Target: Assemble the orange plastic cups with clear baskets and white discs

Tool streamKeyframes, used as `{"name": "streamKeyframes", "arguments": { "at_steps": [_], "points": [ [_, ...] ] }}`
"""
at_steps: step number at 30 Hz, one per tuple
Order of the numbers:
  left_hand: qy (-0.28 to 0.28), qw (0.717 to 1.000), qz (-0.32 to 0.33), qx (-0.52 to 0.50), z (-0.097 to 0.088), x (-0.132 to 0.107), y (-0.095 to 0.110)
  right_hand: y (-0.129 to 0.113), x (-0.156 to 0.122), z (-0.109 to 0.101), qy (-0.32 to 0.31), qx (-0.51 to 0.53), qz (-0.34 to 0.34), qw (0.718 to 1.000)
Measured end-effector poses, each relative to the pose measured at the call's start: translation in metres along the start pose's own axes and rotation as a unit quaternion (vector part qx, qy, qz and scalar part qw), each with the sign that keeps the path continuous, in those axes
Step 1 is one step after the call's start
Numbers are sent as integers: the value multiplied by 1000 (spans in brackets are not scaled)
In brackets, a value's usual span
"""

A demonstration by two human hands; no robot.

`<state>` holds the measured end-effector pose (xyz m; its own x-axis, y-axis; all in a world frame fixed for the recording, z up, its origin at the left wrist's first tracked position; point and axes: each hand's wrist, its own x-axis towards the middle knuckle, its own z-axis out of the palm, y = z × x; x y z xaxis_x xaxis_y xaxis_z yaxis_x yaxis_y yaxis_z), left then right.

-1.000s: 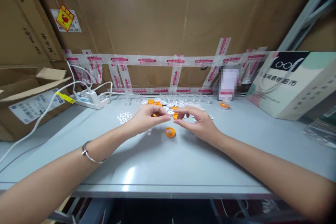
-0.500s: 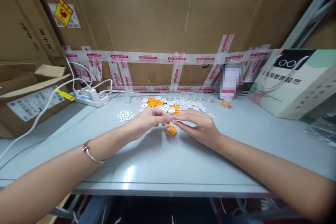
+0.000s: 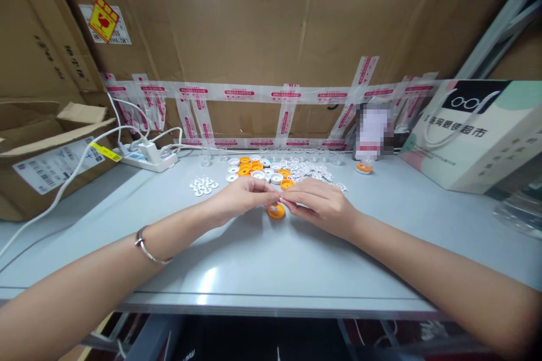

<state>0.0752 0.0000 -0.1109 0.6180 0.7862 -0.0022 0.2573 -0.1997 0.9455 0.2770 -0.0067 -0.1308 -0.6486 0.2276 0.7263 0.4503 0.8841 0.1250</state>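
My left hand (image 3: 242,197) and my right hand (image 3: 322,204) meet fingertip to fingertip low over the grey table (image 3: 271,259). Both are pinched closed, and what they pinch is too small to make out. An orange round cap (image 3: 276,212) lies on the table just below the joined fingertips. Another orange cap (image 3: 287,184) sits just behind my right fingers. Behind the hands is a heap of orange and white caps (image 3: 254,168) and small white discs (image 3: 311,169). A silver bangle (image 3: 146,248) is on my left wrist.
A little cluster of white pieces (image 3: 203,185) lies to the left. A power strip with white cables (image 3: 146,159) and a cardboard box (image 3: 46,158) stand at the far left. A printed paper bag (image 3: 474,130) lies at the right, and cardboard walls stand behind.
Both hands have sunk from above the table to just over the orange cap, with the fingertips drawn closer together. The orange cap seen between my right fingers now shows behind them.
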Motion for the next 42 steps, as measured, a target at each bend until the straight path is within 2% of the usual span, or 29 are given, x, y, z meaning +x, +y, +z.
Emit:
{"name": "streamKeyframes", "arguments": {
  "at_steps": [2, 3, 5, 6, 8, 9, 10, 12, 13, 15, 17, 21, 26, 30, 33, 35, 37, 40, 42],
  "points": [
    [-19, 999, 13, 48, -5, 1, 2, 0, 0, 0, -2, -8, -7, 1000],
    [-11, 995, 25, 92, -11, 1, 4, 0, 0, 1, -10, -9, -2, 1000],
    [62, 971, 61, 221, -32, 1, 9, 2, -2, 1, -41, -7, 29, 999],
    [128, 942, 78, 299, -47, 0, 11, 4, -2, 1, -61, -5, 51, 997],
    [259, 840, 90, 468, -84, -4, 12, 7, -4, 1, -101, -3, 99, 990],
    [280, 797, 58, 532, -104, -6, 9, 9, -4, 1, -118, -1, 119, 986],
    [274, 771, 7, 574, -124, -8, 5, 10, -5, 1, -134, 2, 136, 982],
    [220, 763, -124, 595, -158, -12, -10, 13, -5, 1, -163, 8, 157, 974],
    [182, 770, -158, 590, -170, -13, -18, 15, -5, 1, -176, 11, 162, 971],
    [161, 778, -171, 583, -185, -13, -35, 17, -6, 1, -196, 23, 169, 966],
    [156, 784, -165, 578, -191, -10, -48, 18, -6, 3, -209, 44, 182, 960],
    [157, 791, -154, 571, -190, 0, -63, 21, -8, 5, -210, 79, 204, 953],
    [152, 798, -158, 561, -189, 2, -68, 22, -7, 5, -213, 105, 196, 951],
    [157, 796, -168, 560, -187, 1, -66, 22, -5, 2, -211, 117, 219, 946],
    [186, 785, -161, 569, -180, 1, -55, 22, -5, 0, -202, 139, 261, 934],
    [208, 780, -138, 573, -167, 1, -40, 21, -5, 0, -203, 165, 286, 922],
    [217, 792, -91, 564, -144, 1, -22, 21, -5, 0, -209, 191, 301, 911],
    [189, 870, 68, 451, -93, 3, -2, 21, -4, 0, -219, 220, 319, 895],
    [136, 906, 116, 384, -58, 4, 2, 20, -4, 1, -222, 237, 337, 884]
  ]
}}
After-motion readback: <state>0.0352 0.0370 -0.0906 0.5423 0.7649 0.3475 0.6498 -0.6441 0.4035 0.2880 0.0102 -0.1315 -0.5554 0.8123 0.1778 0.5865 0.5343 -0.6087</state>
